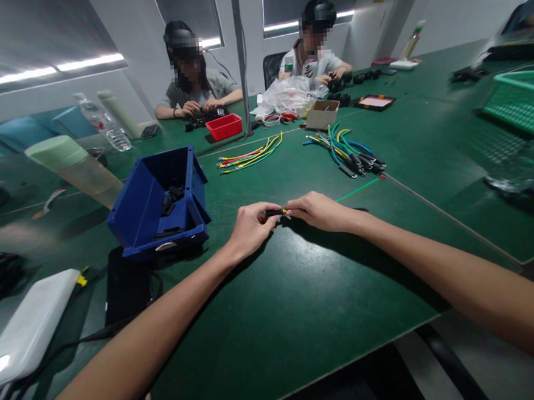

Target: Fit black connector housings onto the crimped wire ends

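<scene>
My left hand and my right hand meet over the green table, fingertips pinched together. Between them sits a small black sleeve on the end of a green wire that trails off to the right. My left fingers pinch the black sleeve; my right fingers pinch the wire's end, where a bit of yellow shows. A tilted blue bin holding black parts stands just left of my left hand.
Bundles of coloured wires lie ahead, a yellow-green one and a blue-green one with black ends. Two seated people work at the far side near a red tray, a cardboard box and plastic bags. A green basket sits right.
</scene>
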`<action>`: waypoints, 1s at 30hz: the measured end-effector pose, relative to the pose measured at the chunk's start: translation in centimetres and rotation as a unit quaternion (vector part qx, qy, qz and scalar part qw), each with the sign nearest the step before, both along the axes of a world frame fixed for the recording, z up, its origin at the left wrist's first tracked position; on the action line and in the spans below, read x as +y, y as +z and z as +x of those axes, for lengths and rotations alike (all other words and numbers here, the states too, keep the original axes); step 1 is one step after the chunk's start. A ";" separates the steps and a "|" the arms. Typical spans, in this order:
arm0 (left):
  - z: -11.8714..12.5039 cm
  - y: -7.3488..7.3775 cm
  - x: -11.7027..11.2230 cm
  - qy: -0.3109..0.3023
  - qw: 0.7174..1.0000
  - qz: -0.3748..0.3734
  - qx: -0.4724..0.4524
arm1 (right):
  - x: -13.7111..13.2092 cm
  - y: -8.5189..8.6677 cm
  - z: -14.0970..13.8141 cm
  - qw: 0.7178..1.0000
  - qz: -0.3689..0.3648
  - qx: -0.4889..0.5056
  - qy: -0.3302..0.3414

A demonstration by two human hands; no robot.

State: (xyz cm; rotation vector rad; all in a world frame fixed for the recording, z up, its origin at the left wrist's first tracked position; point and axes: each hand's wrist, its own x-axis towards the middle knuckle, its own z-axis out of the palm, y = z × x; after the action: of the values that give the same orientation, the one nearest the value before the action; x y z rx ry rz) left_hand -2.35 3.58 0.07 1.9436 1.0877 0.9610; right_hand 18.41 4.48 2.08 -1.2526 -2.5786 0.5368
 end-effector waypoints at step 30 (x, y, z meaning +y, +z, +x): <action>-0.3 0.6 -0.2 -0.026 0.998 -0.041 -0.027 | 0.0 -0.1 -0.2 0.996 -0.008 0.079 -0.028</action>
State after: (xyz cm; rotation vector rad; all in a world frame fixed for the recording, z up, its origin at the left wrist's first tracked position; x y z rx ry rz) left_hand -2.66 3.36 0.70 1.8605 1.0238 0.9222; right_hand 18.22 4.46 1.94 -1.2312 -2.4075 0.6192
